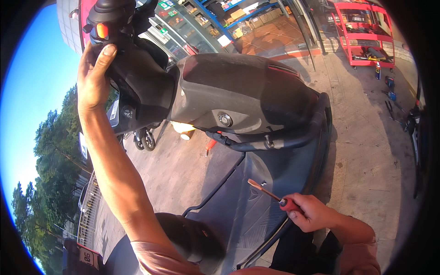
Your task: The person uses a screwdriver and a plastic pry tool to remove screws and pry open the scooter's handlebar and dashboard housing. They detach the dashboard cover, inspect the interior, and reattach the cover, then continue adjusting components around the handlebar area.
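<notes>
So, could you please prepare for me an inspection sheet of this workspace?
Surface: stained pavement, partly sunlit, partly shaded.
Job's things: dark scooter; red-handled screwdriver, its flat tip pointing to the upper left of the picture.
Clutter: spray can and small tools at the right.
Grips: left grip at the black control housing, thumb below its orange-red button; right grip closed around the screwdriver handle.
Cables: nothing clearly seen.
Surroundings: loaded red cart, blue shelving, trees.
</notes>
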Demonstrator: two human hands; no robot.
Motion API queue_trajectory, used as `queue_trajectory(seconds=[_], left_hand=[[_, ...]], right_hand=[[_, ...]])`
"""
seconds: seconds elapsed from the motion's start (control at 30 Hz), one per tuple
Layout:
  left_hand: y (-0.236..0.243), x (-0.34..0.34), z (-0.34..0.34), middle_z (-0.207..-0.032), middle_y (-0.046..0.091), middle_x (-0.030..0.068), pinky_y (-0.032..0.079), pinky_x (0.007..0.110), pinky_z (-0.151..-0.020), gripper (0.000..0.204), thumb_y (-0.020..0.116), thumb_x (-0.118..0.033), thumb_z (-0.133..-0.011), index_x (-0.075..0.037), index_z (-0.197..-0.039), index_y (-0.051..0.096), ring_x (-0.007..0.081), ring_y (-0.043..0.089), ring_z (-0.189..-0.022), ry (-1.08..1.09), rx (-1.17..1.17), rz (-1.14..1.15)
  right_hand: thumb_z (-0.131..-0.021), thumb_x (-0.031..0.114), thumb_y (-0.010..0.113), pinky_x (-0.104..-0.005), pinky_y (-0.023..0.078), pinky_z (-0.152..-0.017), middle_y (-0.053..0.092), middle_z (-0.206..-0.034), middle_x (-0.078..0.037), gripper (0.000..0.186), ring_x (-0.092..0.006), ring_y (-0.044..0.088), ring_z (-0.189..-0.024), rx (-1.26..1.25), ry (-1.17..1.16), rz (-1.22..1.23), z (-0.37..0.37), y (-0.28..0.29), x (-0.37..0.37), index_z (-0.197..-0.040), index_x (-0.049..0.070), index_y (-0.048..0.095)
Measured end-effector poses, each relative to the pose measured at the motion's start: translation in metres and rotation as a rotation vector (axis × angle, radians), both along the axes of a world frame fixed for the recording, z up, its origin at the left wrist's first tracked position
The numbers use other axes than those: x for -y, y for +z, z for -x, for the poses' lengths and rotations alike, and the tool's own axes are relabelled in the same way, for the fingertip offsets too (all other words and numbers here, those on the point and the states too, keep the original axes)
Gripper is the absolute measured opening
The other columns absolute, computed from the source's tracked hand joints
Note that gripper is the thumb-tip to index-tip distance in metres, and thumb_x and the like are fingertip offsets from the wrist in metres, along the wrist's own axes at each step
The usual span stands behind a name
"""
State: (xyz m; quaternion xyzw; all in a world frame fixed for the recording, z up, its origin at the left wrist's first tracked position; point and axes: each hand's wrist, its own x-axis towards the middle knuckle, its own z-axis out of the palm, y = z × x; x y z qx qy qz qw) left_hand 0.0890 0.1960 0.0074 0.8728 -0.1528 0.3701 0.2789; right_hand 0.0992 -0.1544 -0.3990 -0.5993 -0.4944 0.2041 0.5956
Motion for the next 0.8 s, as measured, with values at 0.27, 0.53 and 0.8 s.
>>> queue_trajectory(seconds=[0.27, 0.53, 0.8], left_hand=[[-0.011, 0.005, -0.005, -0.127, 0.061, 0.0149, 0.041, 0.037, -0.109, 0.099, 0.088, -0.034, -0.076, 0.006, -0.149, 0.035, 0.0238, 0.059, -0.119, -0.052, 0.028, 0.042], [-0.008, -0.002, -0.012, -0.133, 0.058, 0.0184, 0.039, 0.036, -0.111, 0.105, 0.090, -0.034, -0.074, 0.010, -0.150, 0.032, 0.0251, 0.057, -0.123, -0.061, 0.029, 0.050], [-0.005, -0.002, -0.017, -0.130, 0.058, 0.0197, 0.043, 0.036, -0.108, 0.110, 0.093, -0.034, -0.070, 0.011, -0.149, 0.032, 0.0257, 0.059, -0.121, -0.051, 0.020, 0.036]], right_hand=[[-0.099, 0.011, 0.053, -0.0387, 0.048, -0.065, 0.061, -0.076, -0.017, 0.019, -0.0332, 0.063, -0.069, 0.280, -0.163, -0.337, -0.044, 0.180, -0.063, -0.114, -0.002, 0.054], [-0.106, 0.017, 0.043, -0.0231, 0.042, -0.057, 0.050, -0.075, 0.003, 0.028, -0.0042, 0.046, -0.062, 0.132, -0.174, -0.395, -0.037, 0.224, -0.115, -0.124, -0.002, 0.053], [-0.107, 0.018, 0.042, -0.0237, 0.043, -0.054, 0.051, -0.075, 0.001, 0.028, -0.0053, 0.049, -0.060, 0.075, -0.160, -0.451, -0.029, 0.232, -0.130, -0.122, -0.002, 0.052]])
